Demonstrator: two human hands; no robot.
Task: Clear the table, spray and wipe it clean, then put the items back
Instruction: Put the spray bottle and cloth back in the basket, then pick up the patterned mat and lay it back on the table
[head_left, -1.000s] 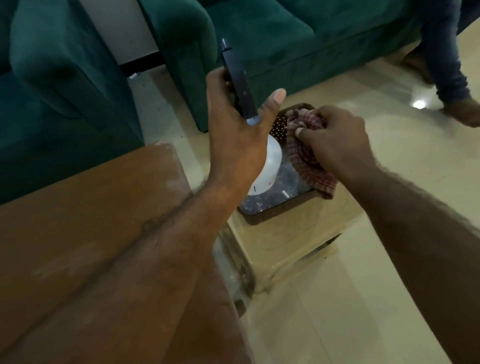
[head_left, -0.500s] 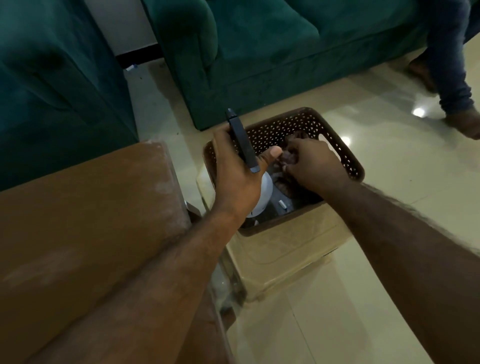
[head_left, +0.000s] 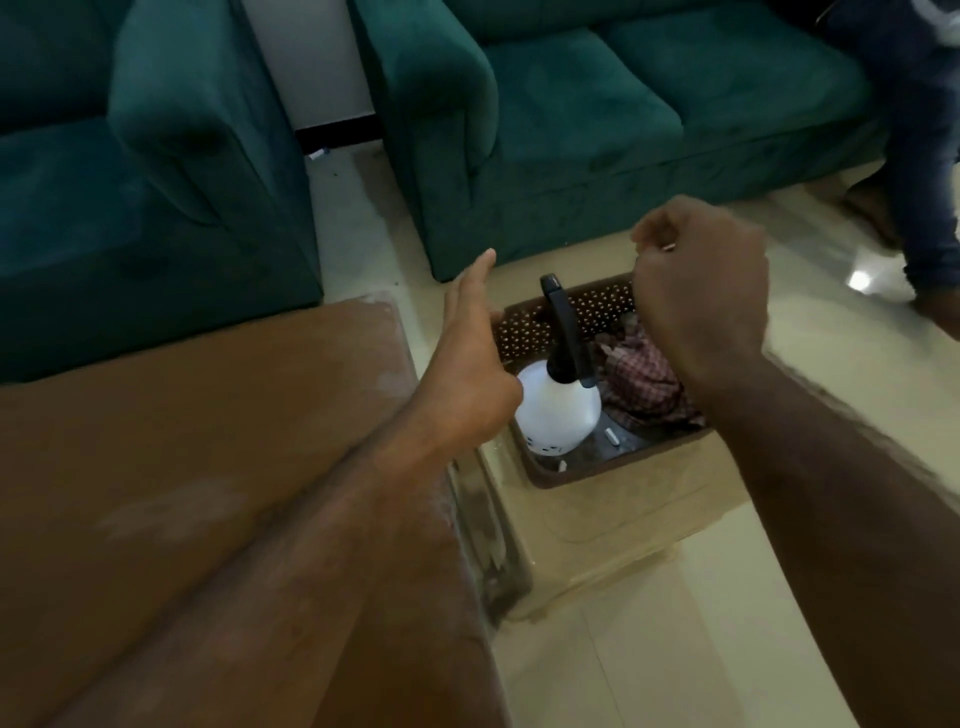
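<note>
A white spray bottle (head_left: 553, 413) with a black trigger head stands upright in the brown perforated basket (head_left: 613, 470), which sits on a beige stool beside the brown table (head_left: 208, 415). A crumpled red checked cloth (head_left: 641, 382) lies in the basket to the right of the bottle. My left hand (head_left: 470, 358) is open just left of the bottle, fingers extended, holding nothing. Above the cloth hovers my right hand (head_left: 698, 296), its fingers curled shut and apart from the cloth.
Green sofas (head_left: 571, 130) stand behind the table and basket, with a gap of floor between them. Another person's leg in jeans (head_left: 930, 208) is at the far right. Pale tiled floor (head_left: 649, 649) lies to the right of the table.
My left hand has let go of the spray bottle, which now stands in the basket. My right hand has released the cloth into the basket and lifted away.
</note>
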